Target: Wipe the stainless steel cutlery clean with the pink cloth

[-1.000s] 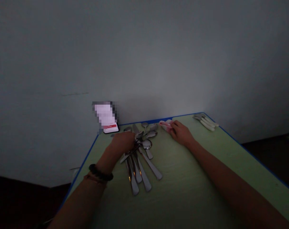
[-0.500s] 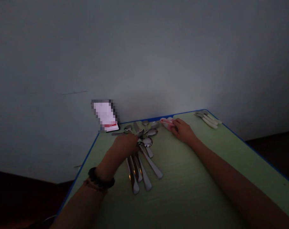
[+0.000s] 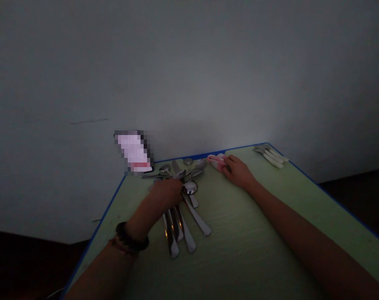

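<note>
My left hand (image 3: 167, 193) is over a heap of metal cutlery, with its fingers bent down and mostly hidden. Spoon bowls, one of them a shiny spoon (image 3: 190, 187), lie just right of it, and several long handles (image 3: 189, 238) point toward me below it. What the left fingers hold, if anything, cannot be made out. Farther right, my right hand (image 3: 237, 171) has its fingers closed on the right end of a pink and white cloth (image 3: 217, 161) near the table's back edge.
White-handled cutlery (image 3: 273, 157) lies at the back right corner of the green table (image 3: 239, 250). A device with a lit, blurred screen (image 3: 133, 151) leans by the back left corner. The grey wall (image 3: 189, 83) rises behind the table's blue edge.
The whole view has shifted slightly, moving things a little left. My left hand sits slightly lower over the cutlery, showing more of the pieces behind it. My right hand keeps its place at the cloth.
</note>
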Demonstrator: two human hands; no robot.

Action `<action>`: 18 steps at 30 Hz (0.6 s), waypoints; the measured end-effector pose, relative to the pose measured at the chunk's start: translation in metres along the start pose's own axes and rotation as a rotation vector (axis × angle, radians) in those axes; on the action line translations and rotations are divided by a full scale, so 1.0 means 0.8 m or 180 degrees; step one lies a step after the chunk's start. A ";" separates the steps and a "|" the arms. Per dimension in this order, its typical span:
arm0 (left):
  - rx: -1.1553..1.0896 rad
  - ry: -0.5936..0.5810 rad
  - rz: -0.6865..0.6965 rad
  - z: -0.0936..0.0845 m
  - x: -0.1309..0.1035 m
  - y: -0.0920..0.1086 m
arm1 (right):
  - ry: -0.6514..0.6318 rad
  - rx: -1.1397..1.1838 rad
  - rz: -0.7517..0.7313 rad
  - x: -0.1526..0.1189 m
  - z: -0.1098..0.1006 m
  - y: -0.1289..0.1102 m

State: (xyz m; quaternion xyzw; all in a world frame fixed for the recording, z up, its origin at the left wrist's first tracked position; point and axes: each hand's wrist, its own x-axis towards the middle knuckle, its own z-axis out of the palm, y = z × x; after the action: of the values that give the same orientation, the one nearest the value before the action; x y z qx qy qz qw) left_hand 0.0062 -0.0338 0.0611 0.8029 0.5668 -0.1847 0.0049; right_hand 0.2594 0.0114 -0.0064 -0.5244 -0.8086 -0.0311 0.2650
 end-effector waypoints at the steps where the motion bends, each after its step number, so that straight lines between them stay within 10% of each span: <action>1: 0.0005 -0.0008 0.0011 0.002 0.002 -0.003 | -0.0007 0.0026 -0.0001 0.000 0.000 0.001; 18: 0.0090 0.0456 0.0124 0.008 0.021 -0.026 | 0.0211 0.0939 -0.0119 0.005 0.004 0.012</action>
State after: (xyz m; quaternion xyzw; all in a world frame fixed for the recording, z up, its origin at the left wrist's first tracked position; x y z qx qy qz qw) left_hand -0.0098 -0.0120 0.0543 0.8249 0.5473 -0.1346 -0.0435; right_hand 0.2651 0.0200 -0.0092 -0.4633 -0.8048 0.0658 0.3651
